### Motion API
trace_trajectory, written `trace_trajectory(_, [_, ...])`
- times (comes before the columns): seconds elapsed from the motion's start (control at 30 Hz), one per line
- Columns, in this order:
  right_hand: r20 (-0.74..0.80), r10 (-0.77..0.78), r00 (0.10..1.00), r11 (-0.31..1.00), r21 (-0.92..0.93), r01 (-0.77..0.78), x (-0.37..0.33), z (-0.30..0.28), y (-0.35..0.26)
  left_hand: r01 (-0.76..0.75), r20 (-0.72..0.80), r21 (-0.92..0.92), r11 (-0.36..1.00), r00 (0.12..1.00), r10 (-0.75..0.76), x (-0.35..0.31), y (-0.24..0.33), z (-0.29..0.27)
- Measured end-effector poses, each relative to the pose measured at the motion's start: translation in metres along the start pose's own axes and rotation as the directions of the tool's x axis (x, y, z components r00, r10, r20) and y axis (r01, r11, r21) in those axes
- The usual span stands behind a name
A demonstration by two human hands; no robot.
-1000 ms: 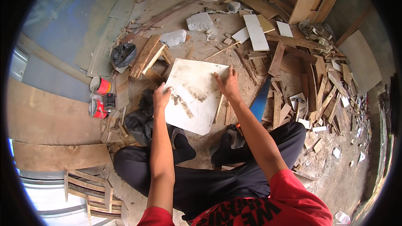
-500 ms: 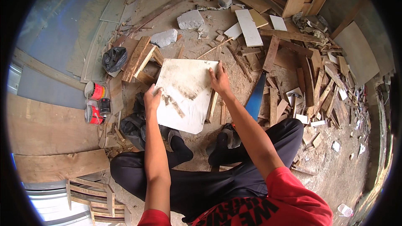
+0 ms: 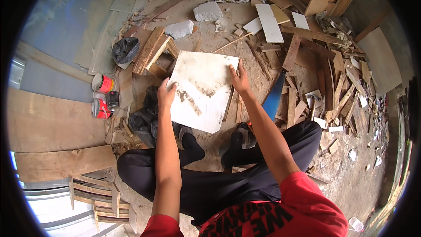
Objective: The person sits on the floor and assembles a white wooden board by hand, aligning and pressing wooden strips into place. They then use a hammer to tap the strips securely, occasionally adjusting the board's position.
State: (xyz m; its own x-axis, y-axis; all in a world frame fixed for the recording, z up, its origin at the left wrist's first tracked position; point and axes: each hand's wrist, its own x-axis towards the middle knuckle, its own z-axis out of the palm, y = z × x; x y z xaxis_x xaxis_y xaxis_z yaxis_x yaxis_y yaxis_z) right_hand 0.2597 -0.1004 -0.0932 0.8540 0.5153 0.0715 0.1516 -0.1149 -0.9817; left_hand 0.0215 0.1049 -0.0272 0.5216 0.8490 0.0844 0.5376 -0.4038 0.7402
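A: What are the hands doing?
B: Both grip the same thing, a white board [image 3: 199, 77]. The left hand [image 3: 166, 94] holds its left edge, thumb on top, and the right hand [image 3: 240, 81] holds the right edge near the upper corner, thumb also on the face.

A: Where is the board?
B: In front of the person, between the two hands and beyond the feet. Its face is turned up, with dark smudges and a brown streak. I cannot tell whether its underside touches anything.

A: What lies to its left?
B: A wooden frame [image 3: 151, 55] near the far left corner, and a black plastic bag [image 3: 144, 125] beside the left forearm. Farther out, red paint cans [image 3: 104, 83] stand by a dark can [image 3: 113, 101].

A: And to the right?
B: A saw [image 3: 274, 96] with a blue blade, just beyond the right forearm, then a heap of wood scraps [image 3: 337, 101]. Past the board, two pale stone blocks [image 3: 208, 12] rest on the floor [image 3: 351, 197].
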Motion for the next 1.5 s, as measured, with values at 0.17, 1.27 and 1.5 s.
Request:
trace_trajectory(0.17, [0.042,0.018,0.999,0.998,-0.060,-0.016,0.005,-0.004,0.001,0.004,-0.007,0.016,1.000,1.000,-0.003,-0.001,-0.001,0.000])
trace_trajectory(1.27, [-0.041,-0.187,0.981,0.982,-0.010,0.187,0.009,-0.006,-0.002,0.047,-0.001,-0.058,0.997,0.999,-0.047,0.001,-0.008,0.008])
trace_trajectory(1.5, [0.026,-0.132,0.991,0.991,0.017,0.131,0.007,-0.007,-0.008,0.226,0.094,-0.197,0.954,0.973,-0.211,0.007,-0.025,0.004])
